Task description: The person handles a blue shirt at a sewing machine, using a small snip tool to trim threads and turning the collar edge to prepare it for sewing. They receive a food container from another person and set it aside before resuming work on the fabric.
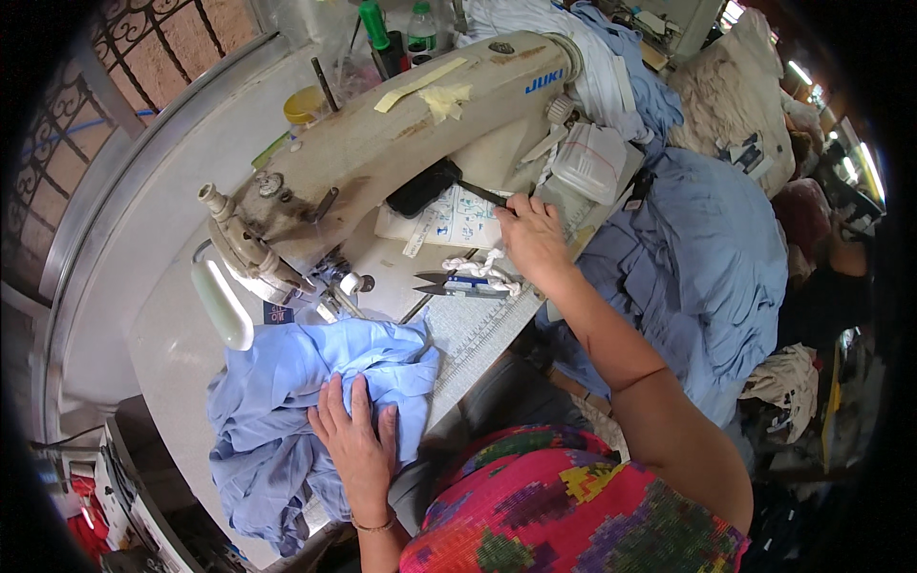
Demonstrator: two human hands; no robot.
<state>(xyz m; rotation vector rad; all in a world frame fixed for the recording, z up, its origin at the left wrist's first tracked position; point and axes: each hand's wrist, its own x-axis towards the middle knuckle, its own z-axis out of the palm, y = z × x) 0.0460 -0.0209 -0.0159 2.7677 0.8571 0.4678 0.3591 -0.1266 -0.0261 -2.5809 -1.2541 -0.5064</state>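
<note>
My left hand [358, 441] lies with its fingers spread on a bunched light-blue cloth [287, 382] at the front of the sewing table. Over on the right, my right hand [537, 241] has its fingertips closed on one end of a slim dark stick-like tool [481, 193]; its exact kind does not show. The tool's other end reaches to a black phone [420, 189], which lies on a marked sheet of paper [468, 222]. Nearer me, below that hand, are thread snips [463, 286] and a twisted white cord [478, 266]. The needle area of the sewing machine [420, 115] stands just beyond the cloth.
A lit lamp [223, 298] hangs at the machine's left end. To the right sits a clear plastic box [587, 162], with a large heap of blue cloth [702, 248] beside the table. Bottles [421, 29] stand behind the machine. A ruler strip [487, 339] runs along the front edge.
</note>
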